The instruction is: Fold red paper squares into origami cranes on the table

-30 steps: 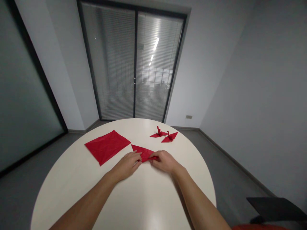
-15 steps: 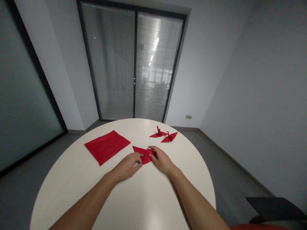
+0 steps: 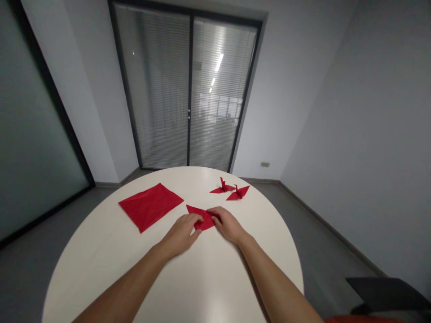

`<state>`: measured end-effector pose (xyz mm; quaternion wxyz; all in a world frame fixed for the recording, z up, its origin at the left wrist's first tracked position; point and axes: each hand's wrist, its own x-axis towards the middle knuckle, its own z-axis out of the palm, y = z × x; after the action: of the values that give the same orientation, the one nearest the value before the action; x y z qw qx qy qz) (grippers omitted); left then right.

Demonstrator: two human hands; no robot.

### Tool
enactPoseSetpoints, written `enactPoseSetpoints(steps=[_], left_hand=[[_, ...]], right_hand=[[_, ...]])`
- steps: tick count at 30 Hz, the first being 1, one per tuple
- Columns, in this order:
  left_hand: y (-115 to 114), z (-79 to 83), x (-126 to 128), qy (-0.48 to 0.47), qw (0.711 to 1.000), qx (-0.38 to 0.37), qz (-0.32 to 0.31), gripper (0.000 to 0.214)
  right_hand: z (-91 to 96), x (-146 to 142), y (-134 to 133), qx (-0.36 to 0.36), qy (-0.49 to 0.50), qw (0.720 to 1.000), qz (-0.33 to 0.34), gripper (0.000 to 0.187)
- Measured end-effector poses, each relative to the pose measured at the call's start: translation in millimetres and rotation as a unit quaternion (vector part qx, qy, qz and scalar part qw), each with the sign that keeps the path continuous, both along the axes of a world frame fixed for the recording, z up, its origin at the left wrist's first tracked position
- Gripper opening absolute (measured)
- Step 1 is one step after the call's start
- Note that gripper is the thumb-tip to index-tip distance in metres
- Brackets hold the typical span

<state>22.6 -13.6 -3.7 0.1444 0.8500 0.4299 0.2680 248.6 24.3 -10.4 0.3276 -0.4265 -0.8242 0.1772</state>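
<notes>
A folded red paper (image 3: 201,217) lies on the round white table (image 3: 188,278) between my hands. My left hand (image 3: 180,233) presses its near left edge with the fingers laid flat and close together. My right hand (image 3: 226,223) rests on the paper's right part, fingers stretched over it and covering that side. Neither hand lifts the paper off the table.
A flat red paper square (image 3: 150,205) lies to the left. Two folded red paper cranes (image 3: 230,190) stand near the far right edge of the table. Behind is a glass door with blinds (image 3: 188,89). A dark object (image 3: 384,291) sits at the lower right.
The right part of the red paper has been folded over to the left, making it shorter. My right hand moved left and forward onto it; my left hand stayed at the near edge.
</notes>
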Motion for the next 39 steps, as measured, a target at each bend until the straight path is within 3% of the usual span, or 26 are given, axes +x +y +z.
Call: enactPoseSetpoints(steps=[6, 14, 18, 21, 25, 27, 30, 35, 39], left_hand=[[5, -13.3, -4, 0.06, 0.998, 0.023, -0.028, 0.039], [11, -27.9, -9, 0.09, 0.995, 0.017, -0.025, 0.043], [9, -26.5, -9, 0.101, 0.994, 0.01, -0.027, 0.046], [7, -22.8, -8, 0.115, 0.993, 0.007, -0.031, 0.048], [4, -19.5, -2, 0.125, 0.992, 0.015, -0.028, 0.049], [4, -19.4, 1, 0.124, 0.992, 0.018, -0.023, 0.048], [3, -20.2, 4, 0.13, 0.991, 0.002, -0.018, 0.052], [1, -17.3, -2, 0.137, 0.989, -0.038, -0.046, 0.058], [1, -5.1, -13, 0.129, 0.986, -0.068, -0.086, 0.054]], right_hand=[[-0.1, 4, 1, -0.011, 0.022, 1.0, 0.005, 0.029], [-11.0, 28, 11, -0.094, 0.056, 0.994, -0.006, 0.032], [-10.4, 29, 14, -0.062, 0.045, 0.996, -0.036, 0.031], [-1.9, 23, 9, -0.001, -0.018, 0.998, -0.053, 0.033], [14.7, 4, -10, 0.044, -0.09, 0.995, -0.021, 0.038], [19.2, -8, -21, 0.016, -0.109, 0.993, 0.035, 0.044], [18.0, -18, -29, -0.068, -0.161, 0.983, 0.056, 0.059], [10.4, -14, -24, -0.123, -0.206, 0.971, -0.009, 0.068], [12.3, -8, -22, -0.134, -0.226, 0.964, -0.036, 0.069]])
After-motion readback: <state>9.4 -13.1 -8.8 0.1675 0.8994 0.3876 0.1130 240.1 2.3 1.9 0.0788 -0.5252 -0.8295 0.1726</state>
